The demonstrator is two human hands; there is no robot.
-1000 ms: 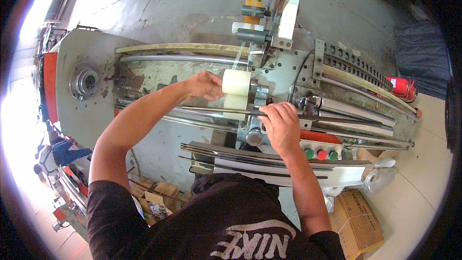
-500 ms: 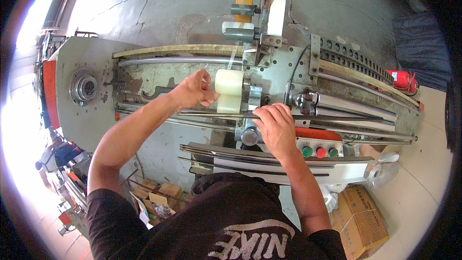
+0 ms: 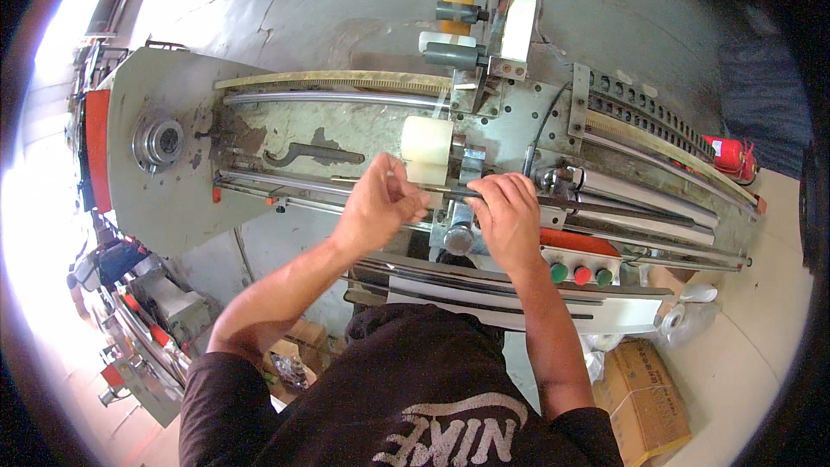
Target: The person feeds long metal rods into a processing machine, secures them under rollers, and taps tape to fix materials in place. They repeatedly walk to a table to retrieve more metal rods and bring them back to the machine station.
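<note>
My right hand (image 3: 506, 214) is closed around a long thin dark rod (image 3: 596, 205), which lies crosswise in front of me over the machine. Closer to the rod's left end, my left hand (image 3: 378, 207) has its fingers curled in with the thumb against them; what they pinch, if anything, is hidden. The rod passes at that hand's fingers. Just beyond the rod sits a wide cream roll of tape or film (image 3: 427, 139), with a pale translucent strip (image 3: 426, 173) hanging from its near side. A metal clamp with a round knob (image 3: 458, 239) stands beside my right hand.
The grey machine bed (image 3: 398, 134) carries steel guide rails (image 3: 333, 98). At its left is a round chuck (image 3: 159, 143); a hooked dark tool (image 3: 316, 154) lies on the bed. Buttons (image 3: 582, 275) sit at the near right. More dark rods (image 3: 484, 292) rest near my body. A cardboard box (image 3: 641, 402) stands lower right.
My left hand has come right and nearer to me, from the roll's left side to the rod. The right hand keeps its grip on the rod. The view has shifted slightly.
</note>
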